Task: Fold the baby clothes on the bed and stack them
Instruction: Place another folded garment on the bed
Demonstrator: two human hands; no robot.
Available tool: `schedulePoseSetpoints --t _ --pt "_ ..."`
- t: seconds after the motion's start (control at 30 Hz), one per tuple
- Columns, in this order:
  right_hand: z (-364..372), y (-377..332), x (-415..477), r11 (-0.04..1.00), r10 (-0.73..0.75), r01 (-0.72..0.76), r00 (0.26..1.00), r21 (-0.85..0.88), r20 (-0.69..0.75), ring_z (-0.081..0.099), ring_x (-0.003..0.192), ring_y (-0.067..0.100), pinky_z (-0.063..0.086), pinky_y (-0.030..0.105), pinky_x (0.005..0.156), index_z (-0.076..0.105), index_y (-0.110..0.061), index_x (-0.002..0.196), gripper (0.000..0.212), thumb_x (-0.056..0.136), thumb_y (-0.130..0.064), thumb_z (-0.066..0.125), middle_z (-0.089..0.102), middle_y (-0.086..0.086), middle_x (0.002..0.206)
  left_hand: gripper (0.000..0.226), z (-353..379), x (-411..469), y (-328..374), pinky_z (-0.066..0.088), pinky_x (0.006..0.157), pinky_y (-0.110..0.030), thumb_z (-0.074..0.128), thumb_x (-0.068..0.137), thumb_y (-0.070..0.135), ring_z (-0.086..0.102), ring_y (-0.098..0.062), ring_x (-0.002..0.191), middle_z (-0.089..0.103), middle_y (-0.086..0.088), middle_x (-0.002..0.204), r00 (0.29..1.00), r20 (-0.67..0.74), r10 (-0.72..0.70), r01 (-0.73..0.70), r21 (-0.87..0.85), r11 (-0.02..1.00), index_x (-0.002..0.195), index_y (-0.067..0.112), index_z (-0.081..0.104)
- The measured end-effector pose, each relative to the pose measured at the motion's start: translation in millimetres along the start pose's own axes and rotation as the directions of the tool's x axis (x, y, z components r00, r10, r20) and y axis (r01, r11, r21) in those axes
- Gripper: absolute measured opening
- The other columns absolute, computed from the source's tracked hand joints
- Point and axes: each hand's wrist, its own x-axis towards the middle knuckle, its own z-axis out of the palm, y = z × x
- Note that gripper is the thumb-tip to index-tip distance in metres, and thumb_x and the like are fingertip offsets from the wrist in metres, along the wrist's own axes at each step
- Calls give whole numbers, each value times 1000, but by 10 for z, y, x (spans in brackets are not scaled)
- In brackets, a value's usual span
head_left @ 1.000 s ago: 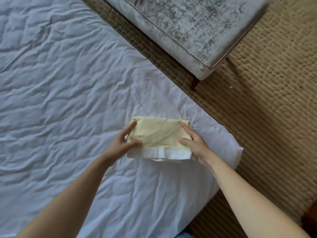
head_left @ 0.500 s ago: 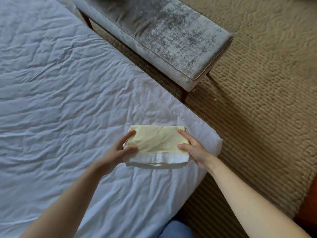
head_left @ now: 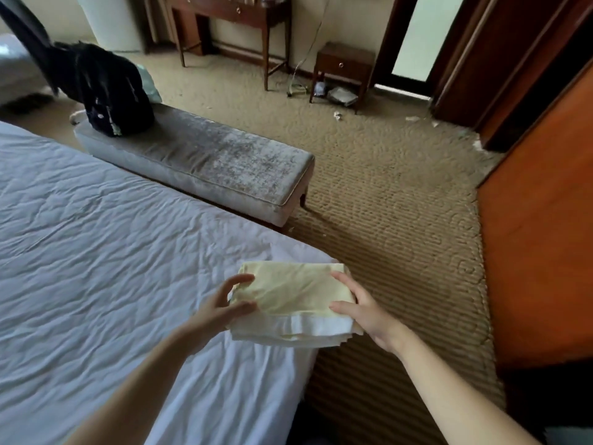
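Yellow clothes [head_left: 288, 293], folded in a stack with a white layer beneath, are being held at the near corner of the bed [head_left: 96, 252], beside the carpet [head_left: 385, 220]. The stack is being clamped at its ends by the left grip [head_left: 211, 313] and the right grip [head_left: 362, 313], thumbs on top.
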Motion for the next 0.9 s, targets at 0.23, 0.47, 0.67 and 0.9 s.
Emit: schedulePoseSetpoints --t 0.23,0.47,0.67,0.9 --pt "-346 146 -1336 989 -134 146 947 18 -291 41 116 -16 39 14 97 46 -35 140 63 88 -5 66 41 -28 128 62 873 -357 314 50 54 -23 74 67 24 64 -12 69 61 -10 109 969 223 105 -133 114 985 125 28 54" --pt "-660 527 -2623 978 -155 207 821 32 -549 42 131 7 37 36 113 54 -50 127 59 83 -15 72 46 -17 141 62 1896 -646 411 53 63 -29 83 70 25 65 -19 82 63 -12 111 896 434 99 -214 226 950 125 35 55" --pt "-756 1061 -3867 967 -85 238 645 94 -760 40 124 -3 38 15 94 51 -51 127 56 85 -18 70 40 -23 137 58 2983 -1019 261 55 64 -31 83 71 17 68 -17 79 65 -15 106 771 632 71 -312 278 909 120 34 57" --pt "-531 1724 -5331 939 28 296 443 176 -896 46 128 7 44 36 107 53 -52 125 57 83 -18 72 40 -15 145 68 4079 -1794 -137 55 67 -38 83 55 38 66 -26 85 62 -18 109 569 821 -39 -389 310 868 118 40 58"
